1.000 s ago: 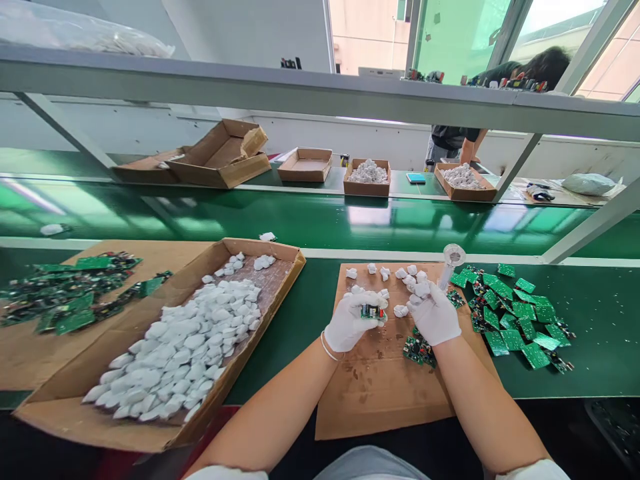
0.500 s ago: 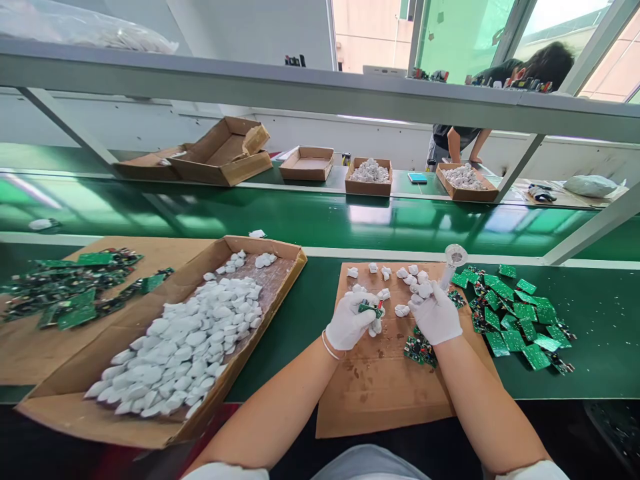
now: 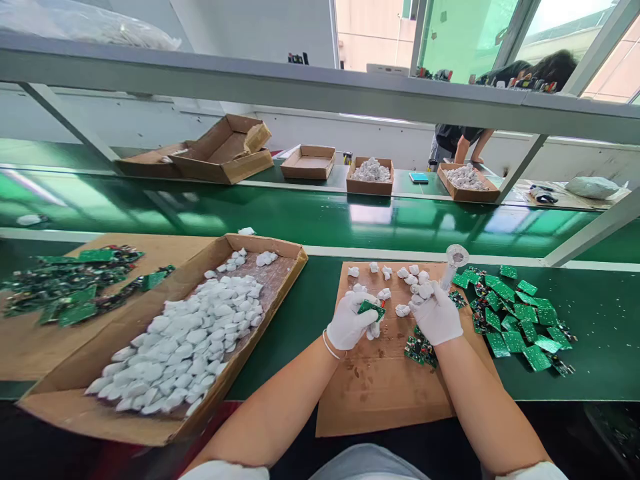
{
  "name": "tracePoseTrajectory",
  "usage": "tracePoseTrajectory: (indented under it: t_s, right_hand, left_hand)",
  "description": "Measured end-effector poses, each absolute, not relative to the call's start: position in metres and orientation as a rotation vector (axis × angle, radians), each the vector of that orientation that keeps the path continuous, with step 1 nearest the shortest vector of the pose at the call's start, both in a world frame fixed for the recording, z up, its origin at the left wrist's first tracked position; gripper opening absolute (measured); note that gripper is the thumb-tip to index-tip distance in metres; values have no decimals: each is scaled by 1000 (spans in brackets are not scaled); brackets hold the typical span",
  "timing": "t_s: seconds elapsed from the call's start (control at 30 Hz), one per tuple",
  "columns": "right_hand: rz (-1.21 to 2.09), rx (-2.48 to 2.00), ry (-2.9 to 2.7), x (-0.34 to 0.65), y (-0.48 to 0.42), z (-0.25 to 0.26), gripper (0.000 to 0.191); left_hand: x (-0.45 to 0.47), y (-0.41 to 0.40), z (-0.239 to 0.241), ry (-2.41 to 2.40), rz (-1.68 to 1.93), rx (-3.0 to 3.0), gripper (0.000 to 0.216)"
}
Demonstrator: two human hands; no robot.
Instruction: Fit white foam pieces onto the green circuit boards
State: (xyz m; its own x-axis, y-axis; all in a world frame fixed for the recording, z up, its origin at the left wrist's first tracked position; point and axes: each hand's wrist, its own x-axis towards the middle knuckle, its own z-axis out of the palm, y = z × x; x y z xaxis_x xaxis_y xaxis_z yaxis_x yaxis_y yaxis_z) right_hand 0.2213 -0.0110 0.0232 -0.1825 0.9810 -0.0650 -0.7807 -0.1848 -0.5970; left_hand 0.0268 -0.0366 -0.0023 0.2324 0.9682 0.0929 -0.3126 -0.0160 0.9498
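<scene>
Two gloved hands over a brown cardboard sheet (image 3: 380,400): left hand (image 3: 350,321) is closed on a small green circuit board (image 3: 370,309), held above the sheet's upper left part, white lumps right beside it; right hand (image 3: 439,317) has its fingers curled around the handle of a pale round-headed tool (image 3: 457,256), with white lumps (image 3: 424,291) at its thumb side, can't tell if those are pinched too. More loose lumps along the sheet's far edge, plus a board cluster (image 3: 419,350) between the hands, nearer the person. Big cardboard tray (image 3: 100,421) to the left, heaped with white packets (image 3: 190,340), a few strays at its far end. Left of that, a pile of boards (image 3: 70,287) on another cardboard sheet; right of the right hand, a board pile (image 3: 525,317) on the green bench. Far ledge: stacked cardboard boxes (image 3: 227,172), the lower one showing some white bits; a small shallow box (image 3: 309,171), floor visible; then two boxes full of white lumps, a middle box (image 3: 370,189) and a right-hand box (image 3: 470,195), a co-worker's hands just behind the latter. Blue item (image 3: 419,178) lies between those two.
</scene>
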Motion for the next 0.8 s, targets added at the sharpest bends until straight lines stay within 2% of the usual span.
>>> tracePoseTrajectory:
  t_s: [0.17,0.33,0.4,0.47,0.5,0.57,0.8]
  right_hand:
    - [1746,-466,-454,221,-12,26,6]
    - [1720,-492,-447,221,-9,24,14]
    - [1690,-524,-454,221,-6,23,19]
    - [1665,-554,-464,222,-5,21,24]
    - [1660,-563,-470,223,-4,21,25]
    - [1661,-566,-473,224,-4,21,24]
    - [1686,-520,-442,224,-4,21,22]
  left_hand:
    - [26,-33,1,887,1174,1253,30]
    - [15,-30,18,1423,888,2004,13]
    - [13,-35,26,1537,663,2216,18]
    - [14,-42,32,1570,237,2378,23]
    - [15,-45,33,1537,-21,2416,22]
    - [18,-49,35,1478,-279,2400,17]
    - [11,-47,33,1486,-250,2342,27]
